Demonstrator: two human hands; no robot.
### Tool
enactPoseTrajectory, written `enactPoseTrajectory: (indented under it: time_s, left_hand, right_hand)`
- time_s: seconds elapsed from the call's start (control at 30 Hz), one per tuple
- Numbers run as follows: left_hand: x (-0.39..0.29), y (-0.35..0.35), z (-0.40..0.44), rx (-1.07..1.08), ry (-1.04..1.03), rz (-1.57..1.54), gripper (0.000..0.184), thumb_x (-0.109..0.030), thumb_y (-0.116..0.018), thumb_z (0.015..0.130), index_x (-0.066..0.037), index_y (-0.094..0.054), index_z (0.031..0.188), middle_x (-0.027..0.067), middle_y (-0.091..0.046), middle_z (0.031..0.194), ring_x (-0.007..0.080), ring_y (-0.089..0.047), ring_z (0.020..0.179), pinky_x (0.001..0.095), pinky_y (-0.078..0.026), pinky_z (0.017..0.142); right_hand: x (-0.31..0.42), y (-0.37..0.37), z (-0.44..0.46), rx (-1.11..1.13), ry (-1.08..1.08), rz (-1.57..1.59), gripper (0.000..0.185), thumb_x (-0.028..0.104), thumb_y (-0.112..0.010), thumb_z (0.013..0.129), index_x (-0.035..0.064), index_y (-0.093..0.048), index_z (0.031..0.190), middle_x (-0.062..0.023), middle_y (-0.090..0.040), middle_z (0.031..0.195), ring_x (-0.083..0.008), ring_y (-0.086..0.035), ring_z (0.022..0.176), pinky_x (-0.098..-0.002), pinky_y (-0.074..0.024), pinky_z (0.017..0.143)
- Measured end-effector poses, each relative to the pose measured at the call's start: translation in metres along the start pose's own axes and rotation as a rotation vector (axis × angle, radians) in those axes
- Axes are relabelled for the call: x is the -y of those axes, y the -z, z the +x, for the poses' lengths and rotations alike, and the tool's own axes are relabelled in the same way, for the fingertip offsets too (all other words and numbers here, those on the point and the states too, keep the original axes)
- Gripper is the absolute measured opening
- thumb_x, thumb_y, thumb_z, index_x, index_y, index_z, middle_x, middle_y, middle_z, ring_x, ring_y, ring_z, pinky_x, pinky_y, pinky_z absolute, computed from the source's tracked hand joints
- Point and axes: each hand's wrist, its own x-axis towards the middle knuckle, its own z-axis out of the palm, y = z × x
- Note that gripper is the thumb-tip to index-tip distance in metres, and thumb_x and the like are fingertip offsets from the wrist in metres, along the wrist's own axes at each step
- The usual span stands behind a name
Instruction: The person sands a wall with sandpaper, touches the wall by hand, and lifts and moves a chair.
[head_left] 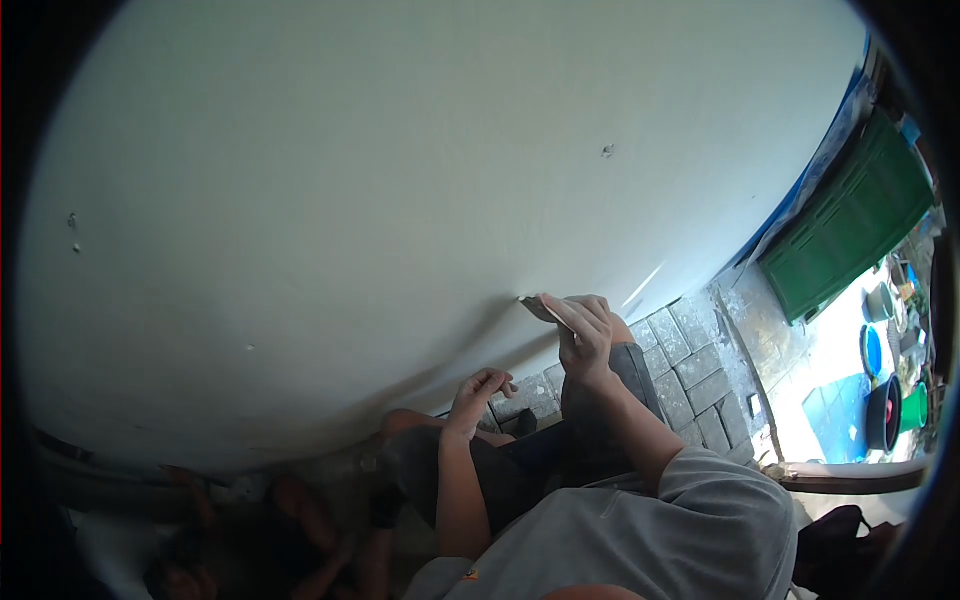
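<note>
My right hand (588, 335) is closed around a putty knife (541, 309) and holds its blade at the pale wall (350, 180). A small white dab shows at the blade's tip, against the wall. Lower and to the left, my left hand (478, 400) is in front of my bent knees, apart from the wall. Its fingers are curled together, and whatever may be between them is too small to make out. Small holes and marks, such as the chipped spot (607, 151), dot the wall.
Grey paving blocks (690, 360) lie beneath me. At the right stand a green panel (850, 215), a black tub (884, 412) and a green bucket (914, 407). Another person (290, 530) sits in shadow at the lower left, near the wall.
</note>
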Motion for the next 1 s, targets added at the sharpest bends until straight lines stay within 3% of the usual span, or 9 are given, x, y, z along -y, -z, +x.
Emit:
enactPoseTrajectory:
  time_s: [0.1, 0.13, 0.27, 0.37, 0.47, 0.57, 0.8, 0.93, 1.0]
  left_hand:
    - [0.005, 0.012, 0.005, -0.114, -0.032, 0.042, 0.023, -0.024, -0.055, 0.091, -0.002, -0.06, 0.091, 0.0028, -0.06, 0.072, 0.0152, -0.058, 0.079, 0.0297, -0.042, 0.082]
    - [0.006, 0.013, 0.006, -0.187, -0.04, 0.071, 0.022, -0.025, -0.056, 0.091, -0.003, -0.061, 0.09, 0.0025, -0.061, 0.072, 0.0142, -0.058, 0.078, 0.0287, -0.042, 0.08]
    - [0.009, 0.013, 0.013, -0.25, -0.053, -0.037, 0.021, -0.025, -0.057, 0.09, -0.004, -0.06, 0.088, 0.0018, -0.061, 0.073, 0.0119, -0.057, 0.076, 0.0264, -0.04, 0.076]
    - [0.013, 0.012, 0.014, -0.304, -0.017, -0.034, 0.026, -0.031, -0.051, 0.093, -0.006, -0.057, 0.093, 0.0017, -0.061, 0.075, 0.0115, -0.057, 0.076, 0.024, -0.038, 0.073]
    - [0.015, 0.016, 0.017, -0.312, 0.027, -0.177, 0.034, -0.038, -0.044, 0.094, -0.006, -0.052, 0.1, 0.0021, -0.059, 0.076, 0.0166, -0.06, 0.081, 0.0282, -0.039, 0.076]
    - [0.014, 0.018, 0.015, -0.363, 0.081, -0.185, 0.044, -0.049, -0.043, 0.092, -0.008, -0.052, 0.104, 0.0017, -0.062, 0.077, 0.0131, -0.06, 0.079, 0.0281, -0.038, 0.074]
    - [0.013, 0.018, 0.022, -0.432, 0.056, -0.197, 0.036, -0.044, -0.047, 0.092, -0.009, -0.054, 0.098, 0.0007, -0.061, 0.076, 0.0137, -0.061, 0.074, 0.0265, -0.038, 0.069]
    - [0.016, 0.017, 0.019, -0.457, 0.03, -0.204, 0.032, -0.04, -0.049, 0.092, -0.009, -0.055, 0.095, 0.0008, -0.061, 0.075, 0.0139, -0.061, 0.073, 0.0258, -0.038, 0.066]
    - [0.017, 0.018, 0.023, -0.45, 0.01, -0.177, 0.032, -0.04, -0.049, 0.092, -0.009, -0.055, 0.094, 0.001, -0.06, 0.075, 0.014, -0.061, 0.073, 0.0261, -0.038, 0.065]
  right_hand:
    - [-0.002, 0.024, 0.057, -0.38, 0.182, -0.108, 0.025, 0.0, -0.057, 0.079, 0.0024, -0.065, 0.102, -0.006, -0.069, 0.093, -0.0177, -0.061, 0.077, -0.0278, -0.0404, 0.072]
    - [0.001, 0.038, 0.074, -0.407, 0.195, -0.18, 0.021, -0.004, -0.053, 0.084, -0.0035, -0.062, 0.103, -0.015, -0.068, 0.093, -0.0228, -0.061, 0.081, -0.0303, -0.0473, 0.074]
    - [0.0, 0.048, 0.129, -0.73, 0.11, -0.229, 0.026, -0.003, -0.046, 0.09, -0.0026, -0.059, 0.113, -0.0167, -0.063, 0.111, -0.0264, -0.06, 0.097, -0.0333, -0.0477, 0.084]
    - [-0.013, 0.025, 0.144, -0.529, 0.136, -0.158, 0.035, -0.004, -0.052, 0.084, 0.007, -0.06, 0.116, -0.0088, -0.062, 0.117, -0.0232, -0.054, 0.116, -0.0405, -0.0332, 0.101]
    - [-0.023, 0.01, 0.124, -0.245, 0.352, -0.368, 0.037, -0.002, -0.051, 0.082, 0.0142, -0.063, 0.114, -0.0058, -0.062, 0.116, -0.0226, -0.056, 0.113, -0.0426, -0.0279, 0.106]
    - [-0.034, 0.016, 0.136, -0.504, 0.19, -0.429, 0.035, 0.0, -0.052, 0.082, 0.0177, -0.066, 0.11, -0.0013, -0.065, 0.111, -0.0167, -0.057, 0.111, -0.0429, -0.024, 0.107]
    - [-0.021, 0.022, 0.123, -0.223, 0.412, -0.55, 0.03, 0.006, -0.052, 0.085, 0.0208, -0.066, 0.106, 0.0042, -0.066, 0.108, -0.0114, -0.059, 0.107, -0.0403, -0.0213, 0.109]
    - [-0.023, 0.013, 0.143, -0.567, 0.181, -0.336, 0.035, 0.0, -0.044, 0.086, 0.0151, -0.064, 0.109, 0.0022, -0.067, 0.105, -0.0167, -0.058, 0.11, -0.0382, -0.0214, 0.108]
    - [-0.005, 0.01, 0.124, -0.32, 0.352, -0.464, 0.029, 0.004, -0.047, 0.088, 0.0143, -0.064, 0.11, 0.001, -0.068, 0.102, -0.0169, -0.056, 0.112, -0.0379, -0.0218, 0.108]
